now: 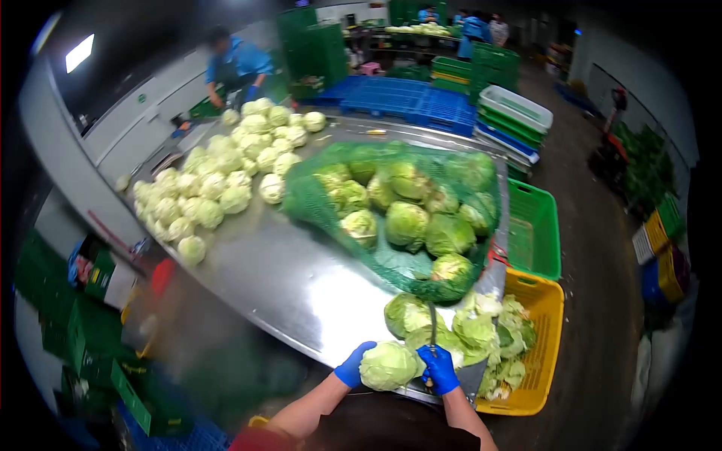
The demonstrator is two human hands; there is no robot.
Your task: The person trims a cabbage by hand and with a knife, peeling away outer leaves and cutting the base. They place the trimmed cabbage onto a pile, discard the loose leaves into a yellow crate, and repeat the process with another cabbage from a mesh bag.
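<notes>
My left hand (pixel 353 366), in a blue glove, is curled against the side of a pale green cabbage (pixel 388 366) at the near edge of the steel table (pixel 301 297). My right hand (pixel 440 368), gloved as well, grips a knife (pixel 433 325) with its dark blade pointing away from me. That hand is right at the cabbage's right side. Loose cabbage leaves (pixel 474 331) lie just beyond the knife, beside another green cabbage (pixel 404 312). Farther up the table, a green mesh bag (pixel 316 203) lies opened with several untrimmed cabbages (pixel 406 225) in it.
A yellow crate (pixel 553 346) with leaves stands at the table's right, below a green crate (pixel 553 218). Pale cabbages (pixel 214 184) are heaped at the far left. Across the table a person in blue (pixel 244 60) bends over. Blue pallets (pixel 398 96) and stacked tubs (pixel 515 109) stand beyond.
</notes>
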